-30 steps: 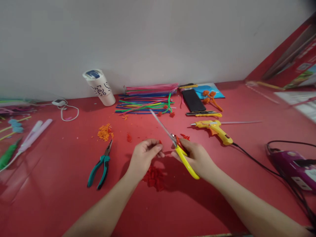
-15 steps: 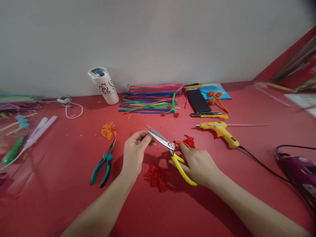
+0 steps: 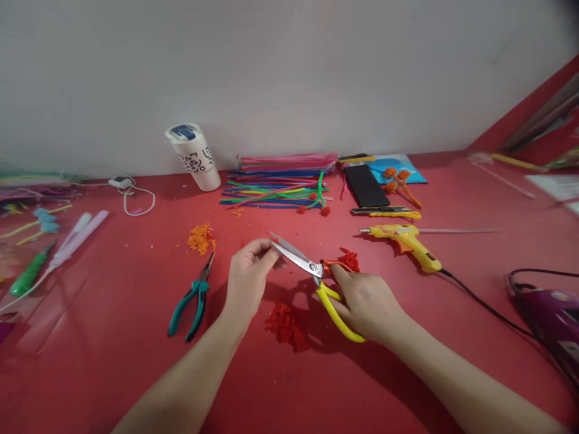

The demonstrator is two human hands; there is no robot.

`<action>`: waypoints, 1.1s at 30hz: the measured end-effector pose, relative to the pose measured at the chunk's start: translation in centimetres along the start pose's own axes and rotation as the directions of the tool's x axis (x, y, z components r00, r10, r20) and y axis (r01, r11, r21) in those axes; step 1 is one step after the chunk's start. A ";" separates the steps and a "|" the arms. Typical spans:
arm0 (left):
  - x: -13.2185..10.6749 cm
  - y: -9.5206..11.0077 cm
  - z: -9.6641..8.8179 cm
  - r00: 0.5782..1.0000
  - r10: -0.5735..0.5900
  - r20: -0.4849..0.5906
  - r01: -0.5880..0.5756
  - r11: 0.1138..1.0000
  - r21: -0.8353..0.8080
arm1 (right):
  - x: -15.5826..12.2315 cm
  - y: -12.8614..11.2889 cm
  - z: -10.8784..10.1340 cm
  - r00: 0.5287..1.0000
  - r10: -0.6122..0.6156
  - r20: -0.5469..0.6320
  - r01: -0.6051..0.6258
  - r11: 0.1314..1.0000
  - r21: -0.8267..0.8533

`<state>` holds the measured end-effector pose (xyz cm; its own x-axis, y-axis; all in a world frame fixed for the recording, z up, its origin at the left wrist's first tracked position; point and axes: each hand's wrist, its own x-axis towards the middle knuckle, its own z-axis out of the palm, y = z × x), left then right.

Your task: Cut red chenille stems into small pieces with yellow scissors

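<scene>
Grip: right hand (image 3: 368,301) curled through scissors (image 3: 313,266), blades parted, left hand (image 3: 248,265) pinched on a red scrap (image 3: 275,240) beyond the near red pile (image 3: 286,327), where the blades have since swung left, putting me, I judge, at the snip.

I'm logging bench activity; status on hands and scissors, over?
Right hand holds scissors, blades parted. Left hand at blade tips, apparently pinching small red piece. Red pile nearby, clear of blades.
</scene>
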<state>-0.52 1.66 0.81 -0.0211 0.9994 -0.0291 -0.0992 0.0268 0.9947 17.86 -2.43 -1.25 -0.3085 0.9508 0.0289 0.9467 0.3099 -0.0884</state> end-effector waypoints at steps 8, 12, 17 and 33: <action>0.0 0.0 0.1 1.000 -0.022 0.020 0.024 0.997 -0.073 | 0.1 0.4 0.5 0.999 -0.036 -0.031 0.036 0.999 -0.007; 0.1 0.1 0.0 0.999 -0.027 0.035 0.030 0.996 -0.084 | 0.0 0.5 0.6 0.998 -0.045 -0.046 0.045 0.999 -0.015; 0.1 0.0 -0.1 0.999 -0.022 0.036 0.025 0.996 -0.086 | -0.1 0.6 0.5 0.998 -0.045 -0.050 0.043 0.999 -0.025; 0.1 0.0 -0.2 0.999 -0.003 0.045 0.007 0.997 -0.079 | -0.1 0.5 0.4 0.999 -0.024 -0.036 0.023 0.999 -0.034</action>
<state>-0.67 1.71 0.74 0.0245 0.9993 -0.0279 -0.1776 0.0318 0.9836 18.33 -2.39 -1.69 -0.3279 0.9424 0.0667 0.9419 0.3315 -0.0535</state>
